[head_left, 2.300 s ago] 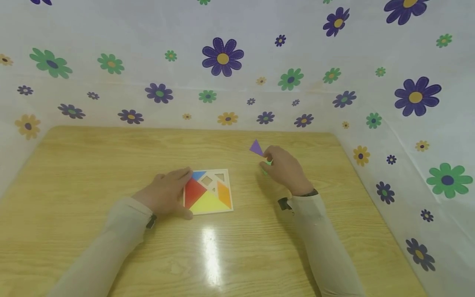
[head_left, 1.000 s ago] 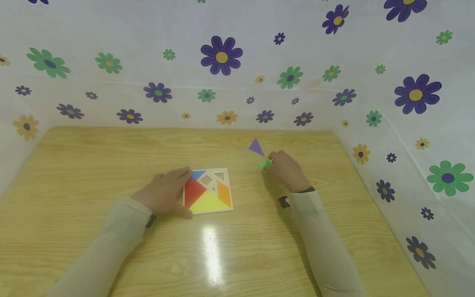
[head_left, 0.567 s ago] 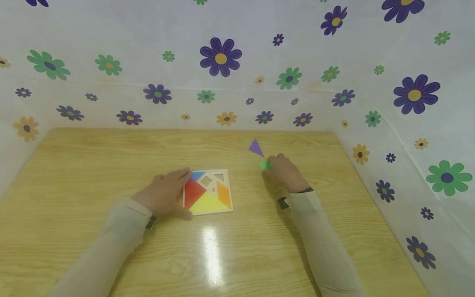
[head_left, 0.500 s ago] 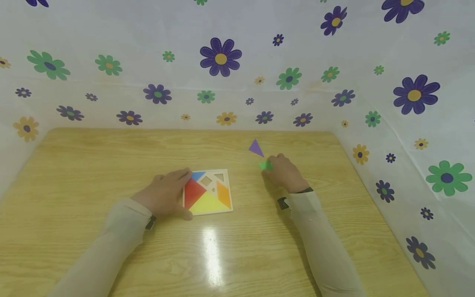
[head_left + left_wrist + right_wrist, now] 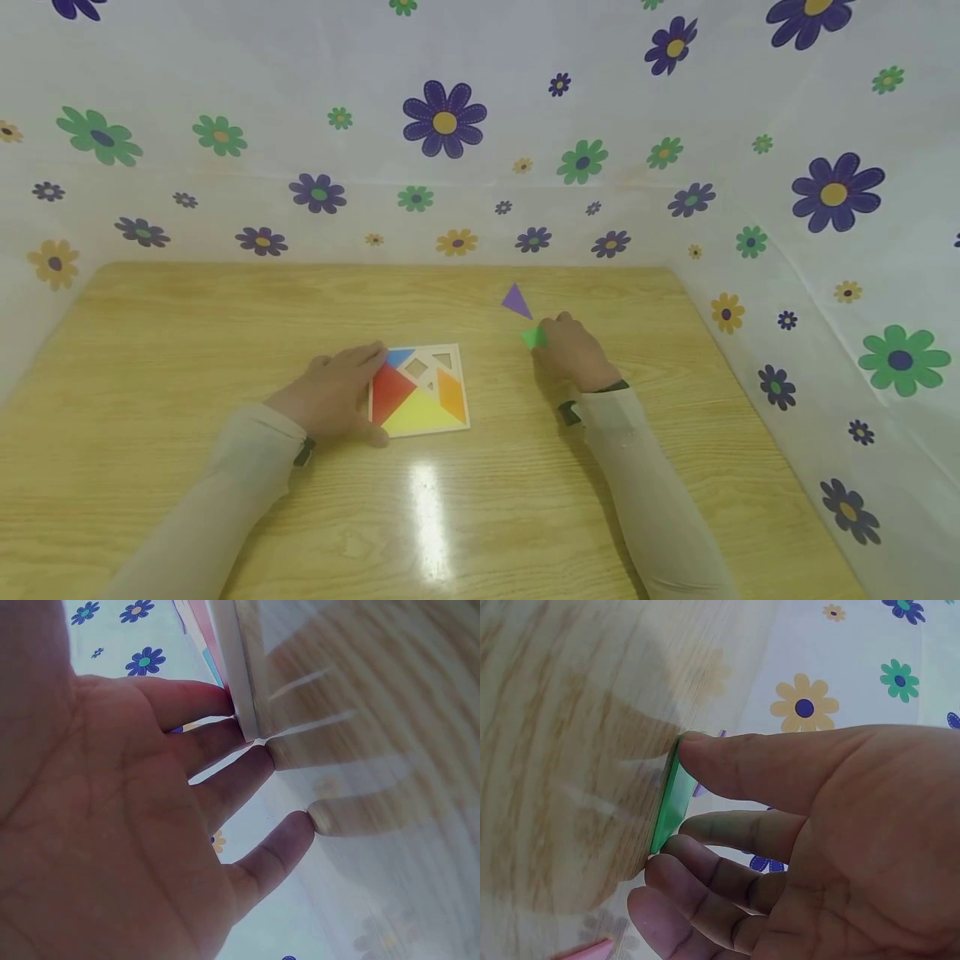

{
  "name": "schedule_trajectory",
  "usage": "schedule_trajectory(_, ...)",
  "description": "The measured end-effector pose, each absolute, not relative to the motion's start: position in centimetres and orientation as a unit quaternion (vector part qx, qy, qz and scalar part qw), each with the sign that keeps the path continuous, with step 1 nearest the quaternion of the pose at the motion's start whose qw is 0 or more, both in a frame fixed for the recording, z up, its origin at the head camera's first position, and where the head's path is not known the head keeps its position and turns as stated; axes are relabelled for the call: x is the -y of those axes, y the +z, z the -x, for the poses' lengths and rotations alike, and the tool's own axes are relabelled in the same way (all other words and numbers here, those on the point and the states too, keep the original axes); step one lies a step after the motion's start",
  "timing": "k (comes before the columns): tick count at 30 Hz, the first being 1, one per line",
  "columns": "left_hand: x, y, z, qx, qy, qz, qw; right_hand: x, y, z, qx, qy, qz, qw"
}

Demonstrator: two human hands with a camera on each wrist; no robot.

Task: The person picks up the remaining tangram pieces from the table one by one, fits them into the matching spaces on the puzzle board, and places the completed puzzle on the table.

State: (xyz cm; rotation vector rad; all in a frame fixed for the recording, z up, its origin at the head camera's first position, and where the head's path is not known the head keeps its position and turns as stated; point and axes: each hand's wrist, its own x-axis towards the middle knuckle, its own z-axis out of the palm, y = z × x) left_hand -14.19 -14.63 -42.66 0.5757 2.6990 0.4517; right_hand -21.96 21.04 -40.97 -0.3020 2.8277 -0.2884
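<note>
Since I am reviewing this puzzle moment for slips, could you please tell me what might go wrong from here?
The right hand pinches the thin green piece only by its edges; that grip may slip. The purple triangle lies close by and could get nudged. The left hand steadies the puzzle tray at one edge only, so it might shift.

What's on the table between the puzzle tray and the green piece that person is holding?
Nothing: the head view shows only bare wooden table between the puzzle tray and the green piece.
</note>
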Motion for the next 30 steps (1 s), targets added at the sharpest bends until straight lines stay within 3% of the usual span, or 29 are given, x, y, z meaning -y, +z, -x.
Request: schedule_trajectory(30, 14.62, -43.41, 14.44, -0.952, 0.154, -0.207, 0.165, -21.15, -40.21, 21.49, -0.975, -0.134, 0.086, 0.157)
